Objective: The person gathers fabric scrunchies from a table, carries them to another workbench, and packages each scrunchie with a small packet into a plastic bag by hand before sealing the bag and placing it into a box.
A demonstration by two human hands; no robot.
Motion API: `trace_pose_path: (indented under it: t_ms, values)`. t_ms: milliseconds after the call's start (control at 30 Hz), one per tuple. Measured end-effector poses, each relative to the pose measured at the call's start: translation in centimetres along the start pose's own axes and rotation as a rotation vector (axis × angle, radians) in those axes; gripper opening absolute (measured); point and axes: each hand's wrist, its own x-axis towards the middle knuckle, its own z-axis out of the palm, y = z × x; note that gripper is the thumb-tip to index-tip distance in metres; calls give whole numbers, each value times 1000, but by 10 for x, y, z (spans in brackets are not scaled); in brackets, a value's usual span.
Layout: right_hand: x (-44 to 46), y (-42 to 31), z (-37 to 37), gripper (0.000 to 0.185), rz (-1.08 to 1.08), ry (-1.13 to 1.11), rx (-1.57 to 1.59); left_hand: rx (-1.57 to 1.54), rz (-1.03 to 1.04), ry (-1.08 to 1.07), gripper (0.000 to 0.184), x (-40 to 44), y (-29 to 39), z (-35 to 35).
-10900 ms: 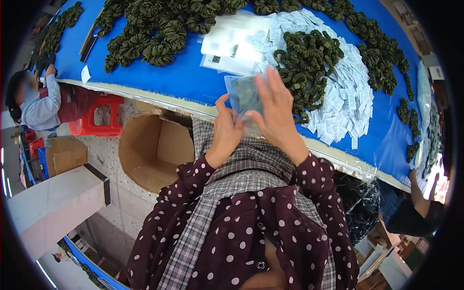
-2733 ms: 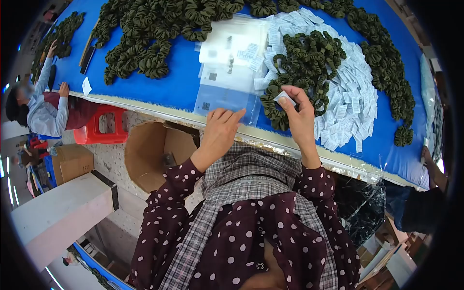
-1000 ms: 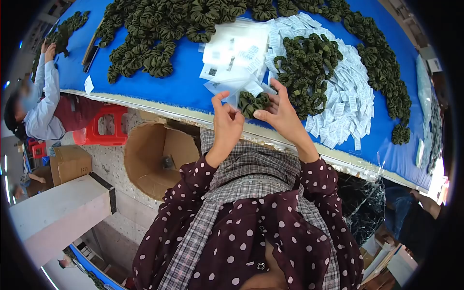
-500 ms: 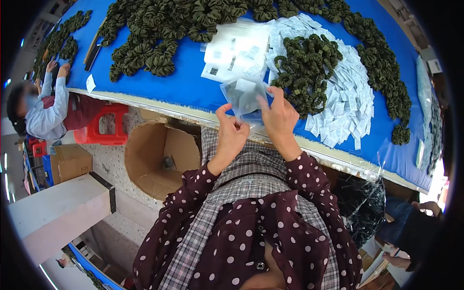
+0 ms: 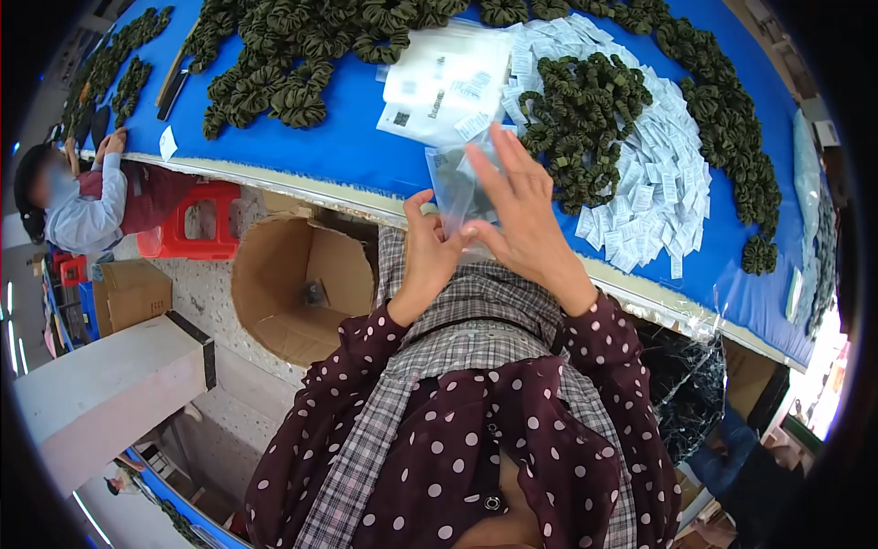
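A clear plastic bag with something dark and a small white piece inside is held up at the table's edge. My left hand pinches its lower left side between thumb and fingers. Across the bag's right part lies my right hand, fingers stretched out and thumb touching near the lower edge; it covers much of the bag. Beyond it is a stack of clear printed bags. Dark green scrunchies are heaped on a pile of small white printed packets to the right.
More green scrunchies cover the back of the blue table. Below its edge stands an open cardboard box. A red stool and a seated person are at the left. Another person's dark clothing shows lower right.
My right hand has gone from a bent grip near the bag's upper right to stretched fingers across it. My left hand stays on the bag. The person at left has lowered their hands.
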Motion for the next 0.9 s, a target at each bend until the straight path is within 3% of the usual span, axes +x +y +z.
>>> trace_pose_path:
  t_ms: [133,300,433,600,733,867,900]
  values:
    - [0,10,28,75,-153,-207,-4,-120,-49,12,58,-2,0,-4]
    - [-4,-6,-10,53,-117,34,-55,-322,-184,-82,41,-8,-2,-26]
    - [-44,-12,11,29,-62,112,46,-350,-308,-69,26,-13,7,-37]
    - [-50,-33,45,15,-48,171,124,-340,-294,-44,18,-18,-3,-32]
    - [-55,-33,60,18,-106,217,90,-381,-242,14,18,-16,-18,-23]
    - [-61,-24,37,22,39,332,381,-463,-253,48,16,-17,-7,-18]
    - [-71,-18,19,21,237,368,518,-498,-271,64,15,-18,-2,-17]
